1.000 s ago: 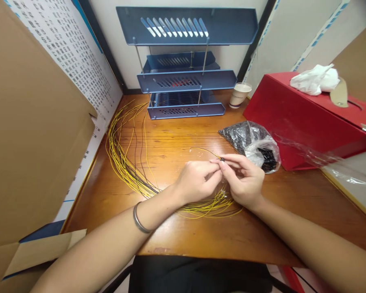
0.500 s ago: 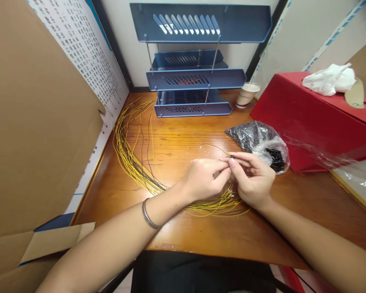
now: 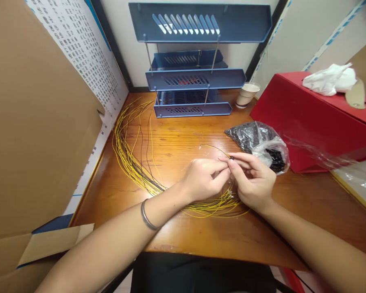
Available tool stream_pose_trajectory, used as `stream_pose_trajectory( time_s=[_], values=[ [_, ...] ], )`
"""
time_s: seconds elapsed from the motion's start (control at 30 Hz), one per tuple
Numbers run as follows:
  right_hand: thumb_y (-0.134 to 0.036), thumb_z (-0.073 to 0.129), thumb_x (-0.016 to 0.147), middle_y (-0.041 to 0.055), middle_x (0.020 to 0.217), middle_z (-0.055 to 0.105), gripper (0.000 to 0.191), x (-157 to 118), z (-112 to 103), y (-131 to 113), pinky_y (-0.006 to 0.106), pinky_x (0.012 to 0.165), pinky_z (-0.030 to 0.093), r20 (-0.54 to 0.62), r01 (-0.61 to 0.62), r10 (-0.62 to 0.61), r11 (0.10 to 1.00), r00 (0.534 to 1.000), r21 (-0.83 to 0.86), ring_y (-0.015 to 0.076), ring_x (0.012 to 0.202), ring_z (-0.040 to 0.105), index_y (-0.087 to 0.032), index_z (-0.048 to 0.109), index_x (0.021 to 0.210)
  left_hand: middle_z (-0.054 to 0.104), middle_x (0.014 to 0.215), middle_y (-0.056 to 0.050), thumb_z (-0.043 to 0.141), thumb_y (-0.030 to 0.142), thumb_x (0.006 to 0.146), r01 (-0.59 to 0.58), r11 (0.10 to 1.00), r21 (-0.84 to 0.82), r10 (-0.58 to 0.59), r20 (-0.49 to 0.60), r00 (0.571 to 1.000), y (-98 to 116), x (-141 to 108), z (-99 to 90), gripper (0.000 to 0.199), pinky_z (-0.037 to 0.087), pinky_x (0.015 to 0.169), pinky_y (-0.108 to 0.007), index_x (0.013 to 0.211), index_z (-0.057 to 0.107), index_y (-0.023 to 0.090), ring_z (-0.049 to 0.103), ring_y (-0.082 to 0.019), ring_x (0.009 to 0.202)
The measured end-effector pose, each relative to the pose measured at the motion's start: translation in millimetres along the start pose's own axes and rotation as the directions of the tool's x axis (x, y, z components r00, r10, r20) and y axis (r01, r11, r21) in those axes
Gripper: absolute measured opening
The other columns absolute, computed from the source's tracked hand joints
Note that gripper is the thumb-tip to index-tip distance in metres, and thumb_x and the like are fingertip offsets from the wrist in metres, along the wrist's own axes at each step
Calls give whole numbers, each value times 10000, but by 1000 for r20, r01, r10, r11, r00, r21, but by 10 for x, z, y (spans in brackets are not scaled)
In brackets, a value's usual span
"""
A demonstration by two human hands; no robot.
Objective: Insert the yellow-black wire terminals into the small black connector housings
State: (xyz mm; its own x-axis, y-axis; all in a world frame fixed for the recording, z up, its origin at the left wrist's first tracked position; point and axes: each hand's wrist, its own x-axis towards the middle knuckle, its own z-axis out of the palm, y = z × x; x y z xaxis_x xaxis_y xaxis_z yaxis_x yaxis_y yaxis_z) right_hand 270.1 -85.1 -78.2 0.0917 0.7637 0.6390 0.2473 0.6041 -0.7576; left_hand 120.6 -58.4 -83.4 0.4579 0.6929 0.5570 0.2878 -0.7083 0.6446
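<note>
Both hands meet over the middle of the desk, fingertips nearly touching. My right hand (image 3: 258, 181) pinches a small black part (image 3: 231, 158) between thumb and forefinger. A thin yellow-and-dark wire (image 3: 215, 147) curves out of that spot to the left, its end free above the desk. My left hand (image 3: 204, 177) is closed in a pinch right beside the black part, on the wire as it appears; the exact contact is hidden by the fingers. Under my hands and left forearm lies a long bundle of yellow and dark wires (image 3: 125, 156), with small shiny metal ends near my right palm.
Behind the hands lies a clear plastic bag (image 3: 250, 136) of small black parts. A blue tiered tray rack (image 3: 195, 79) and a paper cup (image 3: 247, 94) stand at the back. To the right is a red box (image 3: 293, 110); cardboard (image 3: 42, 122) borders the left.
Almost nothing differs. Both hands keep their pinch at the black part, with only a very slight shift of the fingers.
</note>
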Motion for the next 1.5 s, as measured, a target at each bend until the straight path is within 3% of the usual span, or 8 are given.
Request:
stream_pose_trajectory(
  time_s=[0.23,0.4,0.77,0.97,1.17,1.33,1.5],
  values=[
    [-175,700,928,73,963,839,109,-8,11,-33,264,723,698,-21,6,-7,998,1000,-63,203,816,824,-202,732,1029,589,597,11,518,243,977,29,999,-14,-28,14,1000,16,-10,-1,356,366,584,-239,637,580,158,445,-86,550],
    [-117,694,921,55,992,840,193,-39,9,-13,237,756,687,-9,36,-37,998,999,-49,180,847,823,-216,735,1082,597,585,12,524,248,975,27,1000,-16,-27,8,1000,22,-15,0,360,364,566,-235,634,591,155,436,-80,526],
    [-111,704,906,47,972,840,194,-20,-15,24,242,747,680,35,56,-54,996,998,-67,192,845,824,-220,746,1061,716,701,-45,500,266,980,-1,1000,12,1,23,1000,-14,-29,44,366,470,651,-242,685,681,150,601,-122,630],
    [-174,701,919,50,932,839,157,-36,-37,45,271,697,680,38,33,-30,995,999,-98,199,781,819,-224,746,1061,663,617,-17,504,260,980,-9,1000,30,8,26,1000,2,-22,30,380,412,588,-239,642,645,160,511,-98,541],
    [-227,727,907,48,908,835,149,-38,-59,68,280,684,684,17,23,-21,986,1000,-165,201,768,813,-238,778,1047,685,649,-22,491,269,989,-35,999,26,33,42,999,14,-15,17,388,408,587,-242,649,644,163,522,-99,548],
    [-185,721,910,38,915,832,183,-38,-78,86,253,687,669,34,62,-57,984,998,-168,181,757,807,-250,779,1071,734,757,-52,465,263,1007,-22,1000,-1,22,98,995,17,-11,18,382,461,657,-252,718,689,153,628,-130,662],
    [-203,710,916,40,885,824,162,-33,-68,100,282,678,674,30,52,-47,978,998,-202,195,733,801,-255,782,1052,689,682,-37,466,278,1002,19,1000,-2,-19,110,994,13,-19,25,398,436,626,-256,688,681,161,567,-121,593]
  ],
)
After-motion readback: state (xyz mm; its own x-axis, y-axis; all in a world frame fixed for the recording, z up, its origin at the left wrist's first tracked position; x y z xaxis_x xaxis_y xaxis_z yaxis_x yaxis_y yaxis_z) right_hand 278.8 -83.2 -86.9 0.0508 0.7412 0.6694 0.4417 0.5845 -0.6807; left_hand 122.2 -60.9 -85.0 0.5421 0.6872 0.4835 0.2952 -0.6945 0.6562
